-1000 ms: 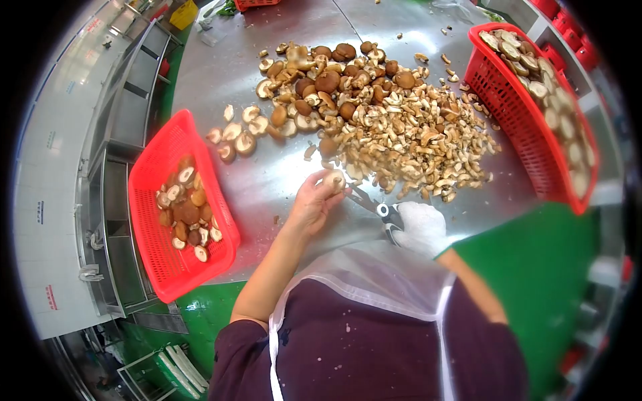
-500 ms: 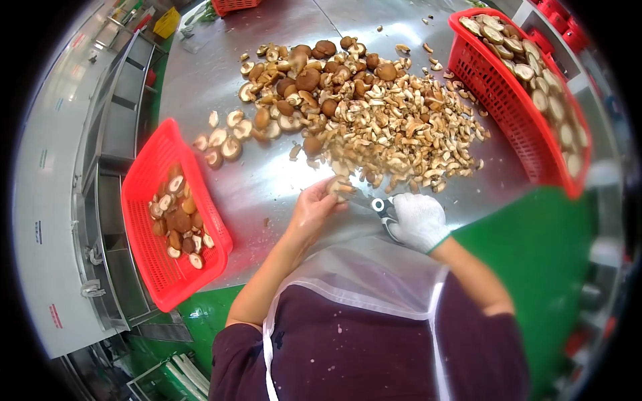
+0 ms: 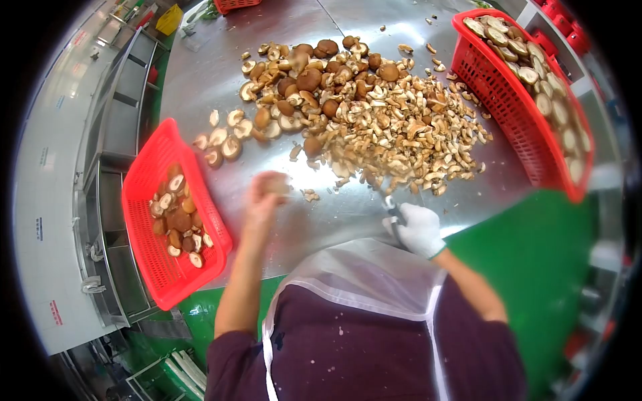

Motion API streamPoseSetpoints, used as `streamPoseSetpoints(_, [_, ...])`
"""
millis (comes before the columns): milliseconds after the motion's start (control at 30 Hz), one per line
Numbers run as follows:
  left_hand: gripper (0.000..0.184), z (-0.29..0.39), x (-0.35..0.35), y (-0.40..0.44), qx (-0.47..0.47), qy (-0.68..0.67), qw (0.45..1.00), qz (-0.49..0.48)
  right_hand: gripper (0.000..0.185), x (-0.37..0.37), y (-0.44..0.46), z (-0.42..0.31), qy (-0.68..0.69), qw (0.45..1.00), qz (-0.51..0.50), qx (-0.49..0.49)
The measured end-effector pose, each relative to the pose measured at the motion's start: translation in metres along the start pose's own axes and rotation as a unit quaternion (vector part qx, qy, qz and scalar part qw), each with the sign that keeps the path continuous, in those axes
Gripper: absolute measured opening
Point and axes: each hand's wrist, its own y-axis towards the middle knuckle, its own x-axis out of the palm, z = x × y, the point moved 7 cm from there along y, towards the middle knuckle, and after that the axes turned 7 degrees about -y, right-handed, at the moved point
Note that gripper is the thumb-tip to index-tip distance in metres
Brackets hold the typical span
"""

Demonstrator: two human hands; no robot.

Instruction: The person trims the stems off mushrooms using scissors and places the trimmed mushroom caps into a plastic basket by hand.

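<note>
My bare left hand (image 3: 265,192), smeared by motion, is over the metal table to the left of its middle. A pale mushroom cap (image 3: 280,186) shows blurred between its fingers. Wrapped in a white glove, my right hand (image 3: 418,228) is closed round a pair of scissors (image 3: 393,212), whose blades point up and left toward the pile and are blurred. Beyond both hands lies a heap of cut mushroom stems (image 3: 408,127), running into whole brown mushrooms (image 3: 307,80) at its left. Several mushrooms (image 3: 231,148) lie gills-up nearer the left basket.
A red basket (image 3: 221,257) at the left holds some mushrooms. Another red basket (image 3: 495,93) at the right is filled with mushroom caps. The steel table (image 3: 321,230) ends near my apron, with green floor (image 3: 535,254) to the right.
My left hand has moved left with the mushroom, away from the scissors. My right hand has shifted slightly down, and the scissors have turned to point more upward. A small piece now lies on the table.
</note>
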Motion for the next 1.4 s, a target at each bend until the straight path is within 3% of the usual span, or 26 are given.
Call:
streamPoseSetpoints(33, [0.04, 0.047, -0.019, -0.004, 0.04, 0.134, 0.988, 0.066, 0.042, -0.004, 0.0, 0.007, -0.01, 0.999, -0.02, 0.035])
streamPoseSetpoints(100, [0.04, 0.094, -0.079, -0.011, 0.141, 0.399, 0.883, 0.201, 0.042, -0.007, -0.004, 0.025, 0.022, 0.996, -0.003, 0.089])
streamPoseSetpoints(133, [0.036, 0.112, -0.089, -0.012, 0.217, 0.514, 0.804, 0.203, 0.04, -0.012, -0.007, 0.028, 0.043, 0.994, 0.006, 0.096])
streamPoseSetpoints(233, [0.036, 0.113, -0.066, -0.009, 0.282, 0.692, 0.635, 0.198, 0.038, 0.0, -0.006, 0.042, 0.019, 0.998, 0.03, 0.058])
streamPoseSetpoints(267, [0.038, 0.096, -0.056, 0.002, 0.272, 0.636, 0.708, 0.145, 0.038, 0.002, -0.004, 0.041, 0.012, 0.998, 0.03, 0.048])
streamPoseSetpoints(333, [0.041, 0.059, -0.01, 0.025, 0.245, 0.578, 0.777, 0.055, 0.038, -0.001, 0.003, 0.029, 0.049, 0.996, 0.0, 0.076])
streamPoseSetpoints(367, [0.04, 0.04, 0.017, 0.037, 0.152, 0.558, 0.816, 0.023, 0.038, -0.002, 0.005, 0.023, 0.066, 0.994, -0.015, 0.09])
streamPoseSetpoints(500, [0.046, -0.038, 0.078, 0.086, 0.11, 0.606, 0.785, -0.061, 0.034, -0.015, 0.008, -0.006, 0.024, 0.999, 0.029, -0.021])
streamPoseSetpoints(567, [0.046, -0.062, 0.084, 0.105, 0.107, 0.625, 0.77, -0.062, 0.029, -0.021, 0.006, -0.012, 0.025, 0.999, 0.026, -0.032])
streamPoseSetpoints(667, [0.039, -0.07, 0.074, 0.117, 0.155, 0.589, 0.791, -0.052, 0.026, -0.021, -0.001, -0.009, 0.008, 0.999, 0.032, -0.036])
streamPoseSetpoints(767, [0.04, -0.051, 0.056, 0.105, 0.03, 0.37, 0.928, -0.02, 0.028, -0.012, -0.005, 0.0, -0.028, 0.998, 0.032, -0.035])
streamPoseSetpoints(800, [0.04, -0.065, 0.054, 0.098, -0.079, 0.135, 0.986, -0.052, 0.028, -0.01, -0.006, -0.002, -0.028, 0.999, 0.027, -0.038])
streamPoseSetpoints(900, [0.047, -0.036, 0.079, 0.049, -0.178, -0.179, 0.962, -0.108, 0.027, -0.011, 0.004, -0.015, -0.027, 0.998, 0.006, -0.056])
streamPoseSetpoints(1000, [0.051, -0.026, 0.092, 0.019, -0.168, -0.279, 0.932, -0.162, 0.024, -0.018, 0.015, -0.038, -0.031, 0.996, -0.031, -0.075])
streamPoseSetpoints(1300, [0.056, -0.011, 0.097, 0.002, -0.094, -0.296, 0.945, -0.105, 0.028, -0.016, 0.012, -0.033, -0.106, 0.988, -0.114, -0.008])
streamPoseSetpoints(1400, [0.058, -0.019, 0.11, -0.006, -0.13, -0.312, 0.933, -0.124, 0.029, -0.021, 0.013, -0.036, -0.114, 0.986, -0.119, 0.004])
